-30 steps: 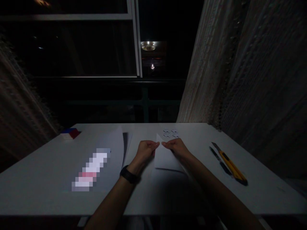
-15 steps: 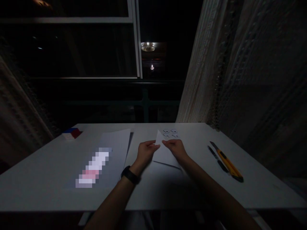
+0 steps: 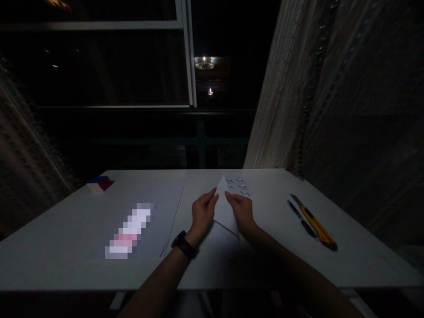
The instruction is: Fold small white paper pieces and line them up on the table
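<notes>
A folded sheet of white paper (image 3: 225, 211) lies on the white table (image 3: 66, 229), its pointed tip aimed away from me. My left hand (image 3: 202, 215), with a black watch on the wrist, presses on the paper's left edge with its fingers together. On the paper's right edge rests my right hand (image 3: 241, 211), fingers also pressed down on the fold. Both hands hold the paper flat against the table. The room is very dark.
Several small cut paper shapes (image 3: 239, 185) lie just beyond the paper's tip. A stack of white sheets (image 3: 155, 207) lies to the left. A yellow utility knife (image 3: 317, 227) and a dark pen (image 3: 300, 217) lie at the right. A coloured cube (image 3: 98, 183) sits far left. Curtains hang on both sides.
The paper has turned so that its tip points further away, and both hands have moved closer together and down onto its edges. The sheets on the left have settled flat.
</notes>
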`<state>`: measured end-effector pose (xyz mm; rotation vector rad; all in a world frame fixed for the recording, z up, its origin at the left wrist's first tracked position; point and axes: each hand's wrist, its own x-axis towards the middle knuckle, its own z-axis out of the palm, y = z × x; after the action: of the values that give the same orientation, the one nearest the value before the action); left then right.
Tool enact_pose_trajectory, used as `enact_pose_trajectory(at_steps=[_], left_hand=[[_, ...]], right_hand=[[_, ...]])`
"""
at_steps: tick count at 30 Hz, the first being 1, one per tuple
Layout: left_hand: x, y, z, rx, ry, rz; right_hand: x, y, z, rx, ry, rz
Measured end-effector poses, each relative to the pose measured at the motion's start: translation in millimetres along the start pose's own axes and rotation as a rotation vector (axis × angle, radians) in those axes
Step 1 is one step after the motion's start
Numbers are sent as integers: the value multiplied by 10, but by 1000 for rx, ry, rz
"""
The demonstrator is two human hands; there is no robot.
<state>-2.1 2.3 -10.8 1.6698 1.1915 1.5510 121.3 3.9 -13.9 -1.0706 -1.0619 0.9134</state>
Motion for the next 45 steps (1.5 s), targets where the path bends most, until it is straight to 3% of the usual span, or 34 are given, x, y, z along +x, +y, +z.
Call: enact_pose_trajectory(at_steps=[5,12,25,40,45], left_hand=[[13,-65,23,-146,37,-90],[36,-95,-8,-133,90,-118],[41,-85,-4,-114,-6,-140],[46,-32,-22,-161,102,-174],[53,-31,-25,-192,155,-196]], right_hand=[[3,61,17,68,-44,74],[-2,57,14,154,-170,147],[32,11,-19,177,-134,177],[55,39,-23,175,-190,198],[53,36,-27,166,-239,277]])
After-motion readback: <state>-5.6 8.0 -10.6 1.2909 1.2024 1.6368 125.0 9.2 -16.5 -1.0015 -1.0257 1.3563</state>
